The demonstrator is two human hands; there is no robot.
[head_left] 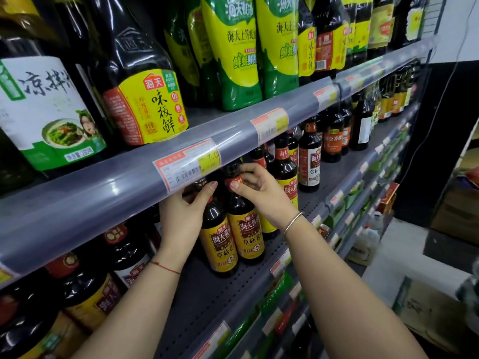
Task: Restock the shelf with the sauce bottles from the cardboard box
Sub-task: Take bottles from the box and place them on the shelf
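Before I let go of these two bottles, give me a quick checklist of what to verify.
1. Right hand on the right bottle's red cap: ok.
2. Left hand on the left bottle: cannot tell, its neck is hidden.
3. Both bottles upright on the shelf: ok.
4. Yellow labels facing out: ok.
5. Free shelf space in front: ok.
6. Box within reach: cannot tell.

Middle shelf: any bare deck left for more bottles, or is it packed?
Bare perforated deck lies in front of the two yellow-label bottles, between the jars at left and the shelf's front rail. Another strip runs before the right-hand dark bottles. Crowded behind both hands, left and right.
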